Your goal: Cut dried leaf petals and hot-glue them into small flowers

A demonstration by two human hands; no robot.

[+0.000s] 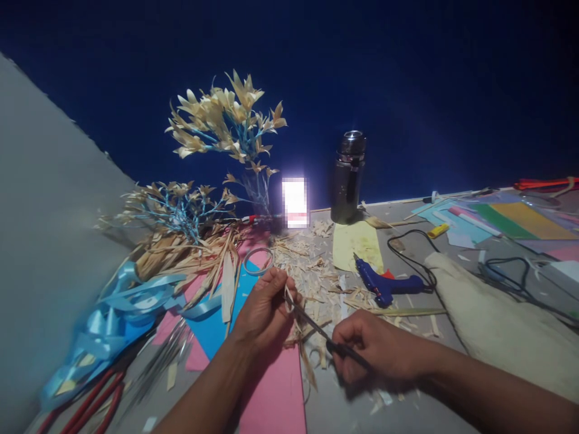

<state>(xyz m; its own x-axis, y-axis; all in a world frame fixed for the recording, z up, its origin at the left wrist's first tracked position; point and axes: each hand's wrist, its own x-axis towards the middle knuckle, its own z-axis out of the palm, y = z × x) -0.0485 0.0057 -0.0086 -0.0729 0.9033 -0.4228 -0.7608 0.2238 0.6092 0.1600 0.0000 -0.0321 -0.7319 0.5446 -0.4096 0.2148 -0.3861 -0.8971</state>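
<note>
My left hand (pixel 271 301) is closed, its thumb and fingers pinching a small pale strip of dried husk (pixel 288 296). My right hand (pixel 357 343) is wrapped round the black handle of a slim dark bladed tool (pixel 312 319); whether it is scissors or a knife I cannot tell. The tool's tip reaches the husk at my left fingertips. Beneath my hands lie pink paper (pixel 275 392) and scattered husk scraps (pixel 312 265). Just beyond the left hand is a roll of tape (pixel 259 261). A blue glue gun (pixel 384 286) rests beyond my right hand.
Husk flowers on blue stems (pixel 244 129) stand at the back left, beside a bright light (pixel 295 202). A dark flask (pixel 348 178) stands farther right. Light blue ribbon (pixel 113 307), red-handled scissors (pixel 97 404) and thin wires (pixel 163 355) lie left. Pale cloth (pixel 506 325) lies right.
</note>
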